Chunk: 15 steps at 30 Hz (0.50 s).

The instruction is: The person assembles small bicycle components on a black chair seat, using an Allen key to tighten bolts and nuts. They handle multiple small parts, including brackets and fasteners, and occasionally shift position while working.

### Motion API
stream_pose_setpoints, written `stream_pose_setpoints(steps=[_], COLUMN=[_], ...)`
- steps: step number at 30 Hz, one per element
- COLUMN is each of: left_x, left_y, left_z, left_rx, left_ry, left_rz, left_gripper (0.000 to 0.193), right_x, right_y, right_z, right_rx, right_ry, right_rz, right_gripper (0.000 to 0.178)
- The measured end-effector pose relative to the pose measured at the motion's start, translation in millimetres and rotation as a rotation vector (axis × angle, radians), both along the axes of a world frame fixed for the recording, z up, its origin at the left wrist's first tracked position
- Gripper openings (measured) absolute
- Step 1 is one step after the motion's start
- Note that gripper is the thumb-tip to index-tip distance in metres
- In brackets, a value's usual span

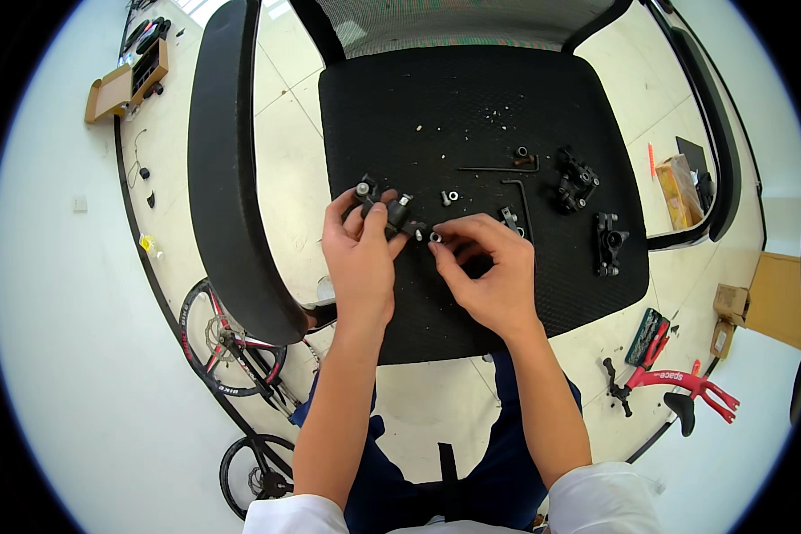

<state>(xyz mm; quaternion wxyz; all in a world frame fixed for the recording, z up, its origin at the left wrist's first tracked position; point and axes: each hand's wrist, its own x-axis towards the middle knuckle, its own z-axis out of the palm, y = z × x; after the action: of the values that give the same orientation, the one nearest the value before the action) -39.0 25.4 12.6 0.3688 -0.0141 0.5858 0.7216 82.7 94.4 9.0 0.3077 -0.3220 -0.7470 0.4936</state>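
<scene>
Above the black chair seat [400,98], my left hand [362,267] is closed around a black metal bracket-like assembly [395,214] with silver bolt ends. Beside its lower right end, my right hand [498,267] pinches a small silver ring or nut [435,238] between thumb and forefinger. A small bolt [445,198] and a washer [454,196] lie just beyond the fingers. Two L-shaped hex keys [498,169] rest on the seat, with a small round collar [521,152] by one. My right hand partly hides a small dark bracket [509,219].
Two black assemblies [577,181] sit on the seat's right side. White crumbs [498,114] dot its far part. Curved armrests [222,169] flank the seat. Around it on the floor are a bicycle wheel [187,334], a red frame [672,377] and an open cardboard box [111,93].
</scene>
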Motion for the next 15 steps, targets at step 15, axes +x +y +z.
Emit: stream_pose_setpoints(steps=[15], left_x=[1.6], left_y=[-0.9], left_z=[-0.6], left_rx=[-0.008], left_ry=[-0.067], left_rz=[-0.008], left_gripper=[0.041], right_x=[9.9], right_y=[7.8], right_z=[4.5], right_rx=[0.054], right_ry=[-0.143], right_rz=[0.054], right_gripper=[0.026])
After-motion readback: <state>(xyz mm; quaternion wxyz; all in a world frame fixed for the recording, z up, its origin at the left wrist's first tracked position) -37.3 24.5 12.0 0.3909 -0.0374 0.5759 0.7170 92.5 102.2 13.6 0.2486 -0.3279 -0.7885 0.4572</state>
